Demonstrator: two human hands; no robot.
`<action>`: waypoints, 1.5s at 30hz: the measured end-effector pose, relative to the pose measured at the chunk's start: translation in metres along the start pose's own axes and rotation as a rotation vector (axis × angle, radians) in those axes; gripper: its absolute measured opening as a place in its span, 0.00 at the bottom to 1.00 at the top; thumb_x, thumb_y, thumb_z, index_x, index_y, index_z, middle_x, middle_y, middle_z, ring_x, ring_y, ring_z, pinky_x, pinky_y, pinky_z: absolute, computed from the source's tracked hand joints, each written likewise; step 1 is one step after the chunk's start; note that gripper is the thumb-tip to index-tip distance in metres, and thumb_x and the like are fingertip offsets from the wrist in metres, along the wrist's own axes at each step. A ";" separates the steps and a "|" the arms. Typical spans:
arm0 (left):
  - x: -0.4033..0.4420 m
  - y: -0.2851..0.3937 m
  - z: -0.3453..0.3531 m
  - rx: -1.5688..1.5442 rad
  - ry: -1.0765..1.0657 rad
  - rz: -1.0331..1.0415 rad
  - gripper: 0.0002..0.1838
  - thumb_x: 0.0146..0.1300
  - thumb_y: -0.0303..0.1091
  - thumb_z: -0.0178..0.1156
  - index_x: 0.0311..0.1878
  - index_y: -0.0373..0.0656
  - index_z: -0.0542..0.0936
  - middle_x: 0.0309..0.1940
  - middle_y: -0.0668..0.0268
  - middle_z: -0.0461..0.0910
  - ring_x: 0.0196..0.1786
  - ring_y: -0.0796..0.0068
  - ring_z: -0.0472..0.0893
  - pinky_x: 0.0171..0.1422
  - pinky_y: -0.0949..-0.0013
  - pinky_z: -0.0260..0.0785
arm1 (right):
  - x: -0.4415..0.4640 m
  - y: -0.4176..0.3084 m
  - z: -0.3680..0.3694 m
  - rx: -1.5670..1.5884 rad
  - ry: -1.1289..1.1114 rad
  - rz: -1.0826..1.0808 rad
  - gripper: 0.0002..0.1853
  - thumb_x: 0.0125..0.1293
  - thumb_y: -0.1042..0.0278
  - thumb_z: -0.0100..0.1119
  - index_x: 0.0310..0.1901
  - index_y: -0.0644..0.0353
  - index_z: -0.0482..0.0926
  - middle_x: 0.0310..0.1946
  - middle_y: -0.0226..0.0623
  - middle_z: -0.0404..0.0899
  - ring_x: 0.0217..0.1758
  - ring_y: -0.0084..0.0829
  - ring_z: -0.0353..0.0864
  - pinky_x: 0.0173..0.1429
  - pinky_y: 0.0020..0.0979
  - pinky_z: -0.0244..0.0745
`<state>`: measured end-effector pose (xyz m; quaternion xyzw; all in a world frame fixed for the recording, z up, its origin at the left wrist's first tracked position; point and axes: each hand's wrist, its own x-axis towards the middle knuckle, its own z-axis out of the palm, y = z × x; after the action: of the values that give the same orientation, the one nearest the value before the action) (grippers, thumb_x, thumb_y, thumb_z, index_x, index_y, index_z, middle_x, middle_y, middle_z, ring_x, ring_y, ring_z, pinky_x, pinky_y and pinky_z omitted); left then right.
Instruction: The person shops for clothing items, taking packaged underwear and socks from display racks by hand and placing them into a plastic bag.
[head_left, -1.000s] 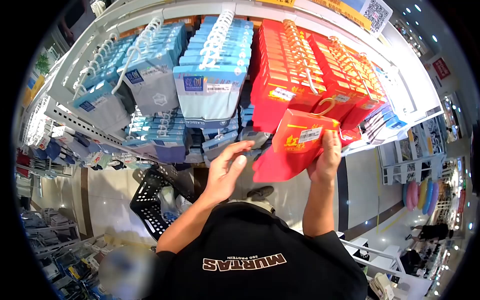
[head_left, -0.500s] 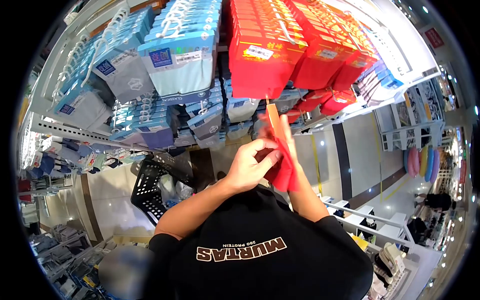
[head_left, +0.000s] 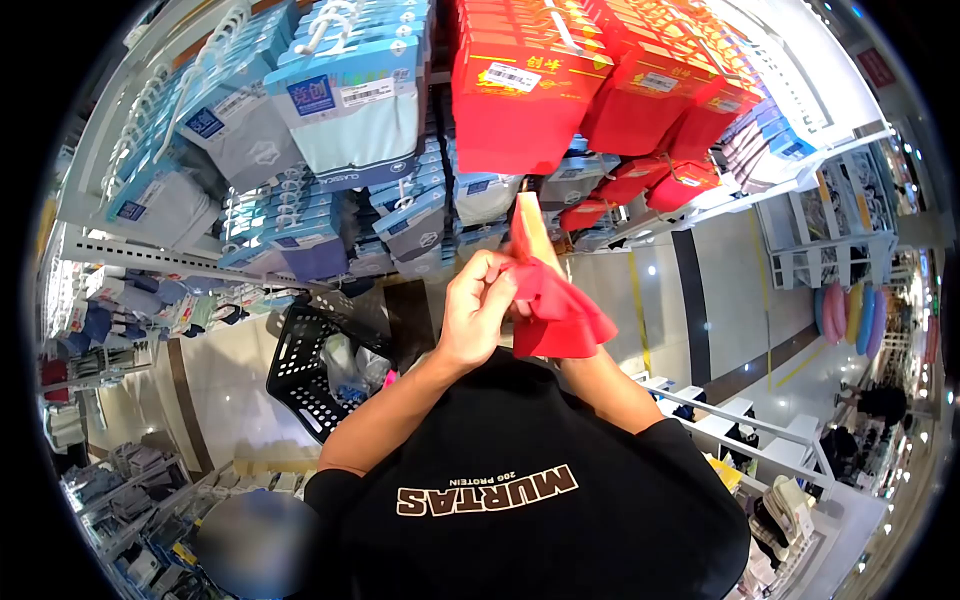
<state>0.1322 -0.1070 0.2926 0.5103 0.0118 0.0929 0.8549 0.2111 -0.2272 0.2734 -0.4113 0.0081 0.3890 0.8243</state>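
Red socks (head_left: pixel 562 318) on a red card hang between my two hands, the card turned nearly edge-on to the camera. My left hand (head_left: pixel 478 308) pinches the fabric from the left side, thumb and fingers together. My right hand (head_left: pixel 545 262) is behind the card, mostly hidden by it and by the cloth, so its fingers cannot be made out. Packs of red socks (head_left: pixel 520 120) hang on hooks just above, and light blue sock packs (head_left: pixel 350 125) hang to their left.
A black basket (head_left: pixel 293 360) holding plastic-wrapped items is on the floor at lower left. White rack rails (head_left: pixel 735 425) stand at lower right. Coloured rings (head_left: pixel 853 310) are at far right, near a distant person (head_left: pixel 882 402).
The red pack has moved left and turned edge-on. My left hand came over and closed on the socks, whose fabric is now pulled out and spread. The shelf appears higher and closer.
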 end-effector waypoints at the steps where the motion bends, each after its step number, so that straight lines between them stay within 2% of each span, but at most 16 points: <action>1: -0.002 0.000 -0.004 -0.004 0.007 0.020 0.11 0.74 0.34 0.53 0.50 0.35 0.72 0.36 0.66 0.78 0.36 0.81 0.79 0.42 0.75 0.72 | -0.001 -0.009 0.013 -0.022 0.155 0.033 0.25 0.74 0.40 0.46 0.43 0.58 0.77 0.32 0.37 0.81 0.28 0.28 0.80 0.29 0.27 0.75; 2: -0.003 0.002 -0.004 0.002 0.017 0.040 0.12 0.74 0.34 0.54 0.51 0.34 0.72 0.38 0.65 0.78 0.40 0.81 0.78 0.45 0.74 0.71 | -0.001 -0.018 0.026 -0.039 0.306 0.068 0.30 0.74 0.38 0.44 0.50 0.61 0.78 0.36 0.39 0.83 0.30 0.29 0.84 0.32 0.29 0.80; 5: -0.009 0.009 -0.004 0.113 -0.021 0.081 0.19 0.70 0.36 0.61 0.55 0.33 0.72 0.51 0.63 0.76 0.52 0.79 0.75 0.58 0.72 0.67 | 0.001 -0.018 0.022 -0.001 0.113 -0.102 0.31 0.77 0.40 0.39 0.58 0.64 0.74 0.45 0.42 0.83 0.44 0.33 0.85 0.51 0.37 0.81; 11: -0.008 0.005 -0.006 0.094 0.073 -0.024 0.11 0.72 0.30 0.57 0.49 0.31 0.78 0.42 0.66 0.82 0.45 0.83 0.77 0.53 0.74 0.70 | 0.002 -0.019 0.013 0.033 0.145 -0.095 0.31 0.76 0.40 0.41 0.58 0.64 0.74 0.48 0.43 0.82 0.47 0.33 0.84 0.53 0.35 0.80; 16: -0.008 -0.006 -0.019 0.123 0.149 -0.054 0.13 0.73 0.32 0.56 0.52 0.30 0.78 0.43 0.65 0.82 0.45 0.81 0.79 0.52 0.73 0.72 | 0.011 -0.044 0.003 -0.097 0.077 -0.592 0.15 0.75 0.58 0.54 0.53 0.62 0.75 0.49 0.36 0.82 0.50 0.25 0.81 0.58 0.30 0.76; 18: -0.007 -0.008 -0.023 0.245 0.170 -0.076 0.14 0.72 0.34 0.57 0.51 0.31 0.78 0.42 0.63 0.83 0.43 0.80 0.80 0.49 0.72 0.73 | 0.018 -0.068 0.007 -0.228 0.081 -0.717 0.19 0.75 0.54 0.53 0.55 0.63 0.74 0.51 0.38 0.81 0.52 0.29 0.82 0.59 0.32 0.77; 21: -0.008 -0.013 -0.028 0.106 0.141 -0.177 0.14 0.72 0.35 0.58 0.50 0.32 0.78 0.41 0.63 0.83 0.40 0.79 0.80 0.45 0.72 0.73 | 0.030 -0.106 0.028 -0.348 0.121 -0.874 0.22 0.74 0.52 0.55 0.56 0.64 0.73 0.52 0.38 0.81 0.53 0.28 0.81 0.59 0.32 0.77; 25: -0.011 -0.021 -0.033 0.156 0.118 -0.202 0.13 0.71 0.34 0.59 0.49 0.32 0.78 0.40 0.62 0.84 0.39 0.78 0.81 0.44 0.72 0.74 | 0.048 -0.137 0.060 -0.309 0.034 -0.980 0.20 0.73 0.58 0.59 0.57 0.64 0.74 0.49 0.33 0.81 0.52 0.21 0.77 0.59 0.26 0.72; 29: -0.009 -0.010 -0.034 0.142 0.209 -0.093 0.10 0.69 0.30 0.60 0.48 0.33 0.78 0.40 0.63 0.82 0.41 0.79 0.80 0.47 0.72 0.75 | 0.064 -0.145 0.079 -0.527 0.030 -1.051 0.16 0.71 0.62 0.62 0.52 0.66 0.78 0.46 0.30 0.82 0.46 0.16 0.75 0.52 0.22 0.71; 32: 0.001 0.017 -0.054 0.407 0.355 0.105 0.08 0.70 0.30 0.60 0.45 0.35 0.79 0.39 0.66 0.82 0.42 0.80 0.80 0.49 0.75 0.73 | 0.080 -0.138 0.070 -0.630 0.101 -1.076 0.14 0.72 0.63 0.61 0.50 0.66 0.79 0.41 0.28 0.82 0.42 0.15 0.75 0.47 0.20 0.71; 33: 0.010 0.029 -0.062 0.296 0.414 0.163 0.08 0.68 0.31 0.61 0.44 0.36 0.79 0.40 0.66 0.82 0.42 0.80 0.79 0.49 0.75 0.71 | 0.083 -0.136 0.066 -0.647 0.118 -1.080 0.14 0.72 0.64 0.61 0.50 0.66 0.79 0.40 0.28 0.82 0.41 0.15 0.75 0.46 0.20 0.72; 34: 0.015 0.046 -0.073 0.530 0.510 0.306 0.09 0.66 0.30 0.63 0.44 0.36 0.79 0.40 0.66 0.81 0.43 0.79 0.78 0.49 0.74 0.71 | 0.084 -0.133 0.065 -0.615 0.118 -1.094 0.12 0.72 0.66 0.61 0.48 0.66 0.78 0.39 0.29 0.82 0.40 0.15 0.76 0.45 0.21 0.72; 38: 0.043 0.112 -0.105 0.852 0.781 0.753 0.18 0.64 0.32 0.65 0.56 0.38 0.76 0.49 0.62 0.78 0.48 0.70 0.77 0.55 0.67 0.68 | 0.086 -0.122 0.052 -0.621 0.167 -1.096 0.14 0.69 0.69 0.64 0.50 0.65 0.73 0.42 0.33 0.81 0.41 0.18 0.77 0.48 0.22 0.73; 40: 0.057 0.133 -0.108 0.866 0.859 0.829 0.23 0.63 0.35 0.66 0.59 0.37 0.75 0.49 0.61 0.78 0.50 0.68 0.77 0.57 0.64 0.67 | 0.078 -0.113 0.052 -0.693 0.268 -1.157 0.19 0.67 0.68 0.66 0.54 0.66 0.72 0.46 0.35 0.79 0.46 0.21 0.76 0.50 0.24 0.72; 43: 0.071 0.147 -0.107 0.753 0.703 0.751 0.26 0.62 0.37 0.68 0.60 0.36 0.74 0.49 0.61 0.79 0.50 0.68 0.77 0.57 0.63 0.67 | 0.056 -0.098 0.050 -0.733 0.346 -1.149 0.22 0.69 0.69 0.64 0.60 0.65 0.69 0.54 0.37 0.72 0.55 0.25 0.72 0.57 0.26 0.70; 45: 0.073 0.148 -0.103 0.734 0.661 0.667 0.27 0.60 0.38 0.71 0.58 0.35 0.74 0.41 0.65 0.77 0.44 0.72 0.75 0.52 0.68 0.68 | 0.046 -0.087 0.037 -0.653 0.339 -1.103 0.22 0.70 0.70 0.62 0.61 0.63 0.68 0.55 0.36 0.71 0.55 0.25 0.72 0.58 0.26 0.69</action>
<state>0.1700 0.0636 0.3782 0.6926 0.1478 0.5002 0.4983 0.2889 -0.2040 0.3408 -0.6393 -0.1924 -0.1779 0.7230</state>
